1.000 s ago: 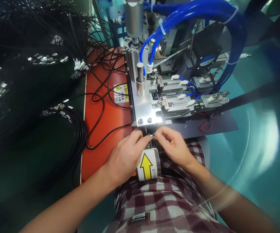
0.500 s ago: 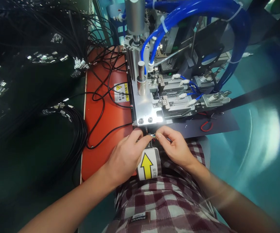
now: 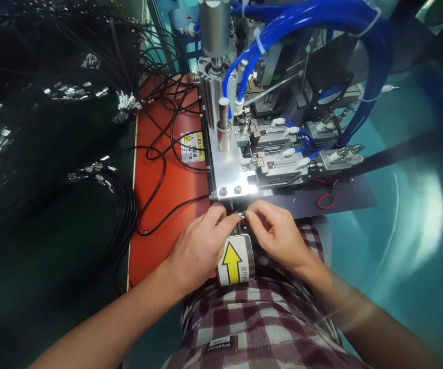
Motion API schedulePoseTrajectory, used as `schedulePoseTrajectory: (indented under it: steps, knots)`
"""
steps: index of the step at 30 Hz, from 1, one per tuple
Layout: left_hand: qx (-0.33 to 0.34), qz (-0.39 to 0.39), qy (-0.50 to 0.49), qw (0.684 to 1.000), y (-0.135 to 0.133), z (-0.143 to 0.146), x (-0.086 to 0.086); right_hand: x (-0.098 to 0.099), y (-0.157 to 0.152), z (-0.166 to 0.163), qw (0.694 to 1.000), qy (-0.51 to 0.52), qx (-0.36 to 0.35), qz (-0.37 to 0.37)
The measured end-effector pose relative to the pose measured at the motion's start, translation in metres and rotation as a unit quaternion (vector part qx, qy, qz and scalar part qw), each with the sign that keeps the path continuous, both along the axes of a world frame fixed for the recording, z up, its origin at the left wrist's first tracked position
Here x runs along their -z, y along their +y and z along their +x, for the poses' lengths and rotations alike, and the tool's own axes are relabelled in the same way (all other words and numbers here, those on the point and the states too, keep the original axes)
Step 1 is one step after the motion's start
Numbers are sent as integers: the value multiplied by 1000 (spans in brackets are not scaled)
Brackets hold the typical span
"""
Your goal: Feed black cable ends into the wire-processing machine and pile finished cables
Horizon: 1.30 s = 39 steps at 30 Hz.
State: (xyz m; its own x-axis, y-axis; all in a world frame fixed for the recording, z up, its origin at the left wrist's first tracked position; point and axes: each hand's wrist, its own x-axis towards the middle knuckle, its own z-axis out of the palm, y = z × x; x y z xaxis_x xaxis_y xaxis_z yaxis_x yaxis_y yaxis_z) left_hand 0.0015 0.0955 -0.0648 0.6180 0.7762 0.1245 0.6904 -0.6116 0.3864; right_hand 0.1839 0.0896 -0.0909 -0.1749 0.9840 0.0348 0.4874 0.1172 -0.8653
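Note:
Thin coloured wires point(image 3: 242, 216) with a small metallic end show between my two hands, just in front of the machine's metal plate point(image 3: 225, 177). My left hand point(image 3: 204, 241) is closed, its thumb and forefinger pinching the wires from the left. From the right, the bent fingers of my right hand point(image 3: 277, 230) pinch the coloured strands. The fingertips cover most of what they hold. Below the wires sits a white label with a yellow arrow point(image 3: 232, 261), partly behind my left hand.
Black cables point(image 3: 163, 164) cross the orange board point(image 3: 148, 256) at the left. Beside it lies a coil of black cable point(image 3: 127, 205) with shiny ends. Blue air hoses point(image 3: 321, 15) arch over the machine's cylinders point(image 3: 279, 166). A red wire loop point(image 3: 326, 200) lies on the dark plate at right.
My right fingertips have shifted slightly at the wires, and the right hand has turned a little. My left hand stays in place.

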Motion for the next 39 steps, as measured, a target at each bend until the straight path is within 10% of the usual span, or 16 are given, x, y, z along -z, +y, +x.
schedulePoseTrajectory:
  steps: [39]
  knots:
    - [4, 0, -36, 999, 2, 0, 1, 1, -1, 0, 996, 82, 3, -46]
